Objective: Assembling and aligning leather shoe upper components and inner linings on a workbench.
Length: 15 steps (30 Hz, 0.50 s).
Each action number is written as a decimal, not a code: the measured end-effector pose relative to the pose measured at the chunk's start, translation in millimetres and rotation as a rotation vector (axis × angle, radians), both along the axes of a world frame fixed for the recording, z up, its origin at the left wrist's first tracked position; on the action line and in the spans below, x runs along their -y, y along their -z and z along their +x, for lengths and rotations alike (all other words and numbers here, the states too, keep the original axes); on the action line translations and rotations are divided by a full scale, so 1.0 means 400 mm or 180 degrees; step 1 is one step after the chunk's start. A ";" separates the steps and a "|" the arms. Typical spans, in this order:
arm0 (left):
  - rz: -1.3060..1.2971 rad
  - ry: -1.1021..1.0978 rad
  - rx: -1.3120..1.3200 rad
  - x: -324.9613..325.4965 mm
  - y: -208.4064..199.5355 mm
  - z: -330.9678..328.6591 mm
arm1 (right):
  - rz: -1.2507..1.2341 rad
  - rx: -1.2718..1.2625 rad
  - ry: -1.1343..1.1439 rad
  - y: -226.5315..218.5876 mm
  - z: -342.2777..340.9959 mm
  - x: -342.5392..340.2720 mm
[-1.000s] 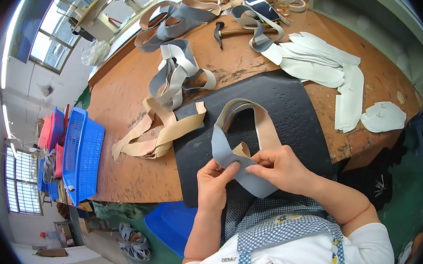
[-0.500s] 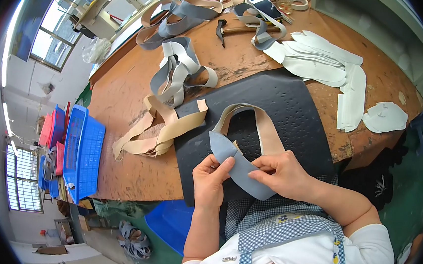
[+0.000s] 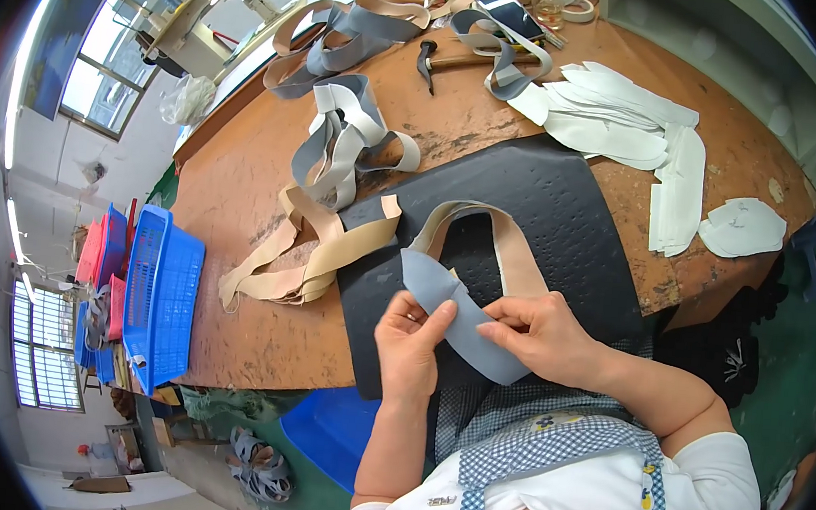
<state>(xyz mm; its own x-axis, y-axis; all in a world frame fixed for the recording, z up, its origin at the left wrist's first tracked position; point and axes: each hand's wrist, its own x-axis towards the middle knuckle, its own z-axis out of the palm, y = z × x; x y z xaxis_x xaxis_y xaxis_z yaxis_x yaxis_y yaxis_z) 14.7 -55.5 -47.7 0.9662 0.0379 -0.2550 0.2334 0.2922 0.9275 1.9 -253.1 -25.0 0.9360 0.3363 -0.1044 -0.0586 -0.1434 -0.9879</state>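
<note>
A grey-blue strip [image 3: 474, 336] with a tan underside is bent into a loop, its far part resting on the black mat [image 3: 565, 205]. My left hand [image 3: 413, 337] pinches the strip near its left end, thumb on top. On the other side of that spot, my right hand [image 3: 538, 332] grips the same strip between thumb and fingers. The grey face is turned up between my hands, and a small tan edge shows by my left thumb. Left of the mat lies a bundle of tan strips [image 3: 331, 257], with grey and white looped strips [image 3: 345, 145] behind it.
White cut pieces [image 3: 620, 118] lie in a pile at the back right. A hammer [image 3: 457, 60], a phone [image 3: 510, 12] and more grey strips [image 3: 368, 36] are at the far side. A blue basket [image 3: 163, 298] stands beyond the table's left edge.
My left hand has shifted slightly right along the strip. The strip's left end has tilted a little to the left and flattened. My right hand has barely moved.
</note>
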 end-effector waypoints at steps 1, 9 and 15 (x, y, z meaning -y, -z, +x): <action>0.0016 -0.0062 0.0209 0.007 -0.025 0.010 | -0.0017 0.0005 0.0024 0.000 0.003 0.002; 0.1887 -0.1504 0.2541 -0.100 -0.419 0.141 | 0.0393 0.1115 0.0928 -0.017 0.014 0.059; 0.7580 0.1471 0.2720 0.141 -0.239 0.070 | -0.0511 0.2130 0.1516 0.024 -0.017 0.115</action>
